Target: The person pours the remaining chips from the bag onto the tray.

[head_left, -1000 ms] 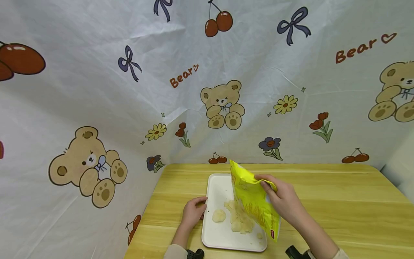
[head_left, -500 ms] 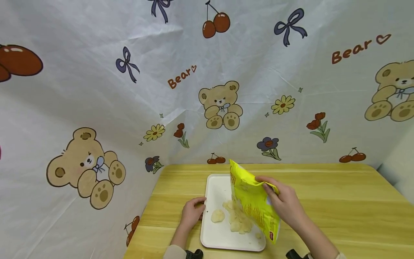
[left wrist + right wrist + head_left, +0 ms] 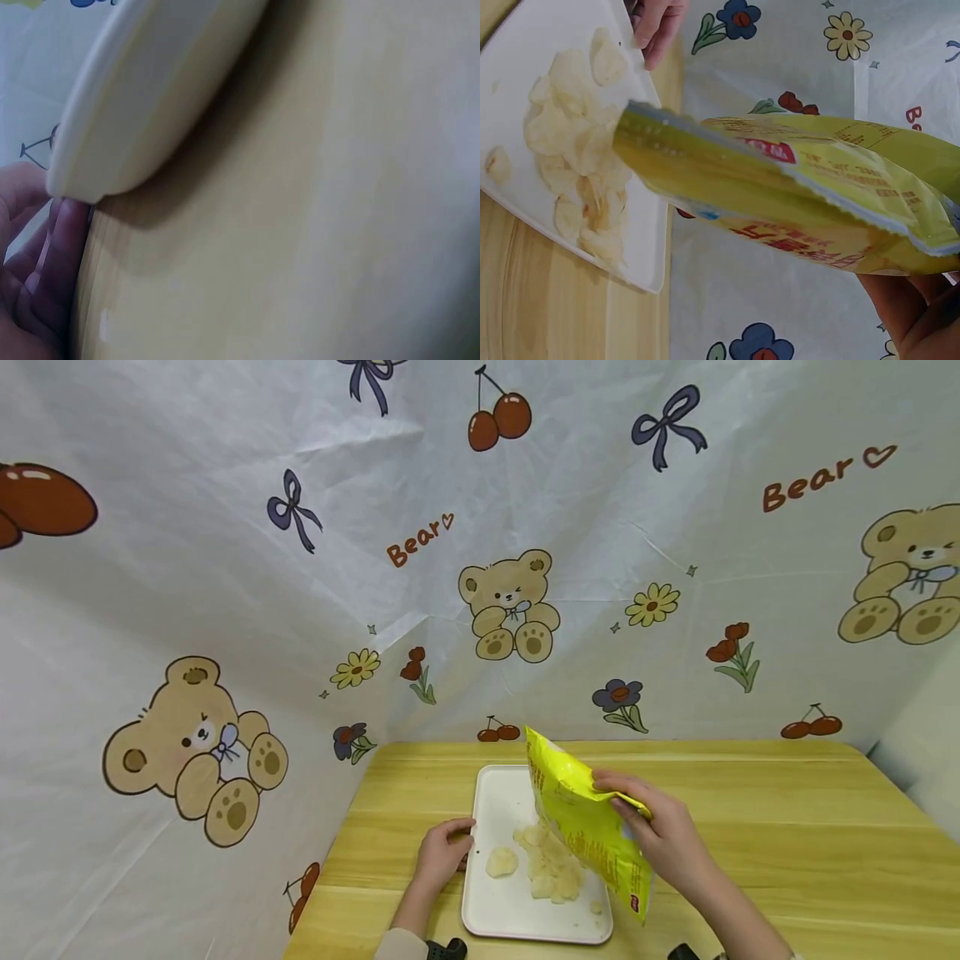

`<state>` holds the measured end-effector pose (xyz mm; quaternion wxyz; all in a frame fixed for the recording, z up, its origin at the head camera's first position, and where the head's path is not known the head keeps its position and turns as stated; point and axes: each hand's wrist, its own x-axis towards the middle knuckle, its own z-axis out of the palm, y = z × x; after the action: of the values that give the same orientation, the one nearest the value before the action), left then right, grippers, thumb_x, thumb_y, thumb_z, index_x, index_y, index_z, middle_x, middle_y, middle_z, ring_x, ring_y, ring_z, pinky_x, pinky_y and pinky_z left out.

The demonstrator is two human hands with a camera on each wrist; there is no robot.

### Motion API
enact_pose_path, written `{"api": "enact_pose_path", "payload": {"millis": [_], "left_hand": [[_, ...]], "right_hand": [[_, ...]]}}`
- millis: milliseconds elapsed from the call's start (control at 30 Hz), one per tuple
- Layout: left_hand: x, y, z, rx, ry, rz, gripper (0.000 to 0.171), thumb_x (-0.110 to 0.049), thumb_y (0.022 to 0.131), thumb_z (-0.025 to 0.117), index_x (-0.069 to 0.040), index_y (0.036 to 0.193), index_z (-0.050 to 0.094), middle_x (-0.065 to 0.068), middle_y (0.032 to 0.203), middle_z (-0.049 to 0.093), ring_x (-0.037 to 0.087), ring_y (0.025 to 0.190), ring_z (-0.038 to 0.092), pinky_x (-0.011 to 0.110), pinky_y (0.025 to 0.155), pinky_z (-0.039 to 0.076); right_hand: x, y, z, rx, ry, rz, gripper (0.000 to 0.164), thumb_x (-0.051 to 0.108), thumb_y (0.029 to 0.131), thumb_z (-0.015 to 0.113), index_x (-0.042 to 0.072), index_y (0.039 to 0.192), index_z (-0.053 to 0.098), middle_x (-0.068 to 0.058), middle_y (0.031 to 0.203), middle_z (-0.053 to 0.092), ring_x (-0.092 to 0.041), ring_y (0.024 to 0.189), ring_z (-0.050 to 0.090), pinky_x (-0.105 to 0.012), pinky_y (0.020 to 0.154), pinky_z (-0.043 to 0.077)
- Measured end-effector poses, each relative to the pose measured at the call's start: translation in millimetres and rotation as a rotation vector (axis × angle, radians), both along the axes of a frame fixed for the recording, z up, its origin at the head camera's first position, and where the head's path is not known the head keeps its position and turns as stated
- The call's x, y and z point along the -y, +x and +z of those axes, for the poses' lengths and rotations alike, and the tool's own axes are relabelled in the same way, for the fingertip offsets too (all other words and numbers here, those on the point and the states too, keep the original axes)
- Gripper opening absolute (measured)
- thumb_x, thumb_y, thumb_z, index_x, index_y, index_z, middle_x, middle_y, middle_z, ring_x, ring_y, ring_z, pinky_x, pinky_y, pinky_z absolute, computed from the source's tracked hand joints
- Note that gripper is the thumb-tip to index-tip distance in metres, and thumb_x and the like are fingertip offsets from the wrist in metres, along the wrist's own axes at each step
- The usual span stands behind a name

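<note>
My right hand [image 3: 663,827] grips a yellow potato chip bag [image 3: 588,818] by its upper side, tilted over the white tray [image 3: 498,793]. In the right wrist view, the bag [image 3: 780,195] points its crimped edge toward the tray. A heap of potato chips [image 3: 553,864] lies on the tray, partly behind the bag in the head view. One chip [image 3: 502,862] sits apart on the left, and a small piece [image 3: 596,907] near the lower right corner. My left hand [image 3: 442,853] holds the tray's left edge; the left wrist view shows fingers [image 3: 66,240] under the rim.
The tray stands on a wooden table [image 3: 765,835]. Behind and to the left hangs a white sheet [image 3: 420,468] printed with bears, flowers and cherries. Dark bands are on both wrists, the left one [image 3: 447,949] showing at the bottom edge.
The bag has shifted and tilted slightly in my right hand. My left hand keeps its place on the tray. The whole head view has drifted a little.
</note>
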<state>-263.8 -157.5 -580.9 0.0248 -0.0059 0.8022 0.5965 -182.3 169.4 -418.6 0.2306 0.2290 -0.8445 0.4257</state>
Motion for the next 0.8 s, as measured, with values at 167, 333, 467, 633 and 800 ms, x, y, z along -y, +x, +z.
{"api": "enact_pose_path", "payload": {"millis": [167, 333, 467, 633, 800], "left_hand": [[0, 0.2, -0.4, 0.001, -0.003, -0.008, 0.029, -0.009, 0.089, 0.063, -0.012, 0.118, 0.068, 0.012, 0.109, 0.066, 0.013, 0.06, 0.063, 0.029, 0.051, 0.056], [-1, -0.8, -0.2, 0.012, 0.004, -0.01, 0.03, -0.008, 0.089, 0.063, -0.011, 0.118, 0.068, 0.012, 0.11, 0.066, 0.012, 0.061, 0.062, 0.029, 0.052, 0.056], [0, -1.3, 0.0, 0.02, 0.011, -0.008, 0.03, -0.008, 0.089, 0.063, -0.011, 0.118, 0.068, 0.013, 0.112, 0.065, 0.012, 0.062, 0.062, 0.03, 0.053, 0.056], [1, -1.4, 0.3, 0.022, -0.001, -0.011, 0.03, -0.008, 0.089, 0.064, -0.011, 0.118, 0.068, 0.012, 0.112, 0.064, 0.013, 0.062, 0.061, 0.029, 0.052, 0.056], [2, -0.9, 0.6, 0.016, 0.006, -0.028, 0.032, -0.008, 0.089, 0.064, -0.01, 0.12, 0.067, 0.013, 0.113, 0.064, 0.013, 0.061, 0.061, 0.029, 0.052, 0.056]], "right_hand": [[0, 2.2, -2.5, -0.073, -0.002, 0.01, 0.042, -0.009, 0.089, 0.058, 0.018, 0.12, 0.065, -0.004, 0.123, 0.066, 0.007, 0.118, 0.053, -0.002, 0.09, 0.043], [-3, 3.3, -5.7, -0.156, 0.005, -0.006, 0.048, -0.015, 0.084, 0.06, 0.014, 0.121, 0.065, -0.005, 0.12, 0.067, 0.01, 0.119, 0.051, -0.002, 0.094, 0.04], [-6, 2.9, -10.1, -0.178, 0.016, -0.002, 0.052, -0.018, 0.082, 0.06, 0.012, 0.124, 0.063, -0.005, 0.123, 0.066, 0.009, 0.122, 0.049, -0.002, 0.097, 0.039], [-11, 4.4, -13.5, -0.188, 0.061, -0.035, 0.056, -0.02, 0.08, 0.06, 0.013, 0.126, 0.063, -0.003, 0.126, 0.064, 0.01, 0.126, 0.045, -0.001, 0.097, 0.037], [-18, 6.2, -16.1, -0.186, 0.074, -0.078, 0.054, -0.018, 0.08, 0.062, 0.014, 0.123, 0.065, -0.003, 0.125, 0.064, 0.01, 0.125, 0.045, 0.001, 0.098, 0.034]]}}
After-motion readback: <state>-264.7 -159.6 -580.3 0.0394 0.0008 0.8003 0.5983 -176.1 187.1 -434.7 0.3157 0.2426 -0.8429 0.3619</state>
